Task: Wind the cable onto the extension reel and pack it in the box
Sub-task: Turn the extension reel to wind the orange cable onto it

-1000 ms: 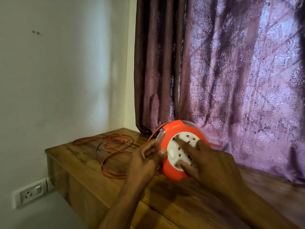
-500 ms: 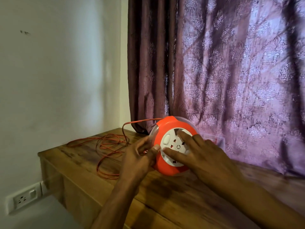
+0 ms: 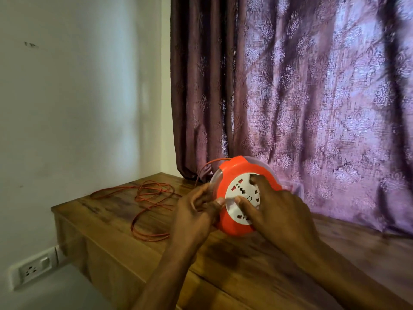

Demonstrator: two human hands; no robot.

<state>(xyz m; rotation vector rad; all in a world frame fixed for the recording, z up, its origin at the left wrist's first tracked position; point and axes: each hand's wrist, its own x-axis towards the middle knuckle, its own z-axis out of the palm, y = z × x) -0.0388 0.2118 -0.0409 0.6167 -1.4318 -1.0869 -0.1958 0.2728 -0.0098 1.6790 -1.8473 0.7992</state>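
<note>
My left hand has its grip curled round the left rim of the orange reel, thumb on the front. My right hand lies with fingers spread on the reel's white socket face. The reel stands on edge on the wooden surface. Its orange cable trails left in loose loops, toward the wall. A clear box peeks out behind, before the curtain.

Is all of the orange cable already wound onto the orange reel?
No: loose loops of the thin orange cable lie on the wooden table, left of the round orange-and-white extension reel.
</note>
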